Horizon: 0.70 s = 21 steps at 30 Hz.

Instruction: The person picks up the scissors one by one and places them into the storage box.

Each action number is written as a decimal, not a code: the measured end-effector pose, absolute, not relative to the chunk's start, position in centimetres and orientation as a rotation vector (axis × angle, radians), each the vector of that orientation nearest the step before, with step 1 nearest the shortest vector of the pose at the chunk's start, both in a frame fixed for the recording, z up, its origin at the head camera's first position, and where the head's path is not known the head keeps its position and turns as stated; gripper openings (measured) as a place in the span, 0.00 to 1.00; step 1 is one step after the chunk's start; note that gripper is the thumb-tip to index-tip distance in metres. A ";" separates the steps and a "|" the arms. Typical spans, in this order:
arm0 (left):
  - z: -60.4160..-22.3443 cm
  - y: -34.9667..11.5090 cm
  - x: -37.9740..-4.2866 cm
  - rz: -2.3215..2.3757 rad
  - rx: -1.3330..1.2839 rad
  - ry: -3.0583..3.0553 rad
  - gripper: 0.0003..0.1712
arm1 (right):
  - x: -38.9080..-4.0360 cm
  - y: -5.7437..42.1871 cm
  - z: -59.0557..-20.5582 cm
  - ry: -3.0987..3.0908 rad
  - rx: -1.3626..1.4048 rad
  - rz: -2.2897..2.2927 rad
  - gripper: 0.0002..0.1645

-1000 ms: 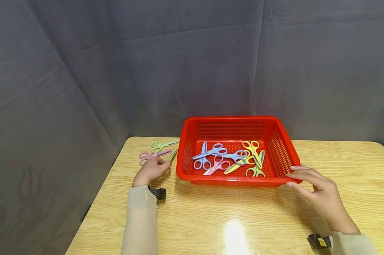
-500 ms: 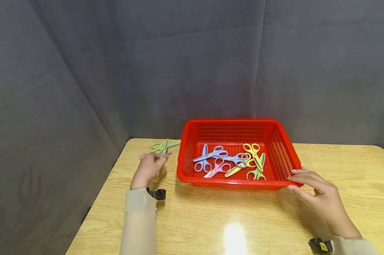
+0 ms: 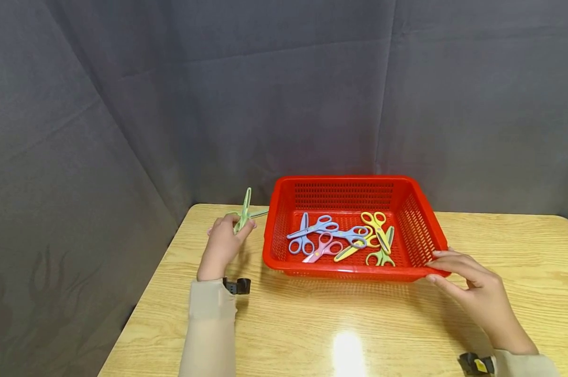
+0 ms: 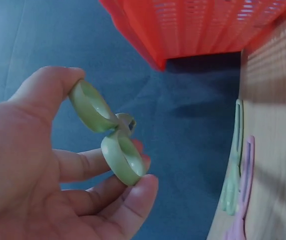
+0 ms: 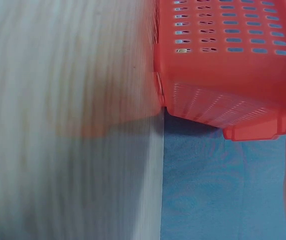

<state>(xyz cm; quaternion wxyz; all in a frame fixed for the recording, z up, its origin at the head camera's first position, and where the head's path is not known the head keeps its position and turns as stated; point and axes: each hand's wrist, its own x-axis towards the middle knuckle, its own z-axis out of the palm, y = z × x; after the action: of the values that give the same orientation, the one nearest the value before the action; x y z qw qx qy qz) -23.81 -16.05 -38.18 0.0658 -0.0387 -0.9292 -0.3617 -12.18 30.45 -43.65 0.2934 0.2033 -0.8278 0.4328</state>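
My left hand [image 3: 220, 245] holds a pair of light green scissors [image 3: 247, 203] above the table's left part, blades pointing up and away. In the left wrist view, thumb and fingers pinch the handle loops of these scissors [image 4: 86, 114]. Below lie a second green pair [image 4: 231, 186] and a pink-purple pair [image 4: 245, 185], the latter mostly covered by the hand in the head view. A red plastic basket [image 3: 355, 270] stands to the right, with blue, pink, yellow and green scissors inside. My right hand [image 3: 484, 293] grips its near right corner, thumb outside and fingers at the rim.
The wooden table [image 3: 284, 324] bears everything here. A grey cloth [image 3: 284, 104] hangs behind it and along the left side. The basket's left wall rises between the left hand and the scissors inside.
My left hand has lifted the green scissors off the table near the basket's left side, shifting slightly left and turning the blades upward. The right hand stays on the basket's corner.
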 end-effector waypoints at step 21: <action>-36.0 -14.5 -22.4 -1.066 -0.235 -2.755 0.27 | -12.5 30.5 -43.8 -2.142 0.596 1.141 0.27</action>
<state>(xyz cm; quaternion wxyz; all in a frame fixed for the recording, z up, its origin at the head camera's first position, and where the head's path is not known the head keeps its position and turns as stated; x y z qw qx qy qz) -22.39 -14.50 -36.00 0.0889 -0.0790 -0.9260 -0.3582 -12.46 30.46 -43.83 0.3159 0.2262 -0.8132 0.4332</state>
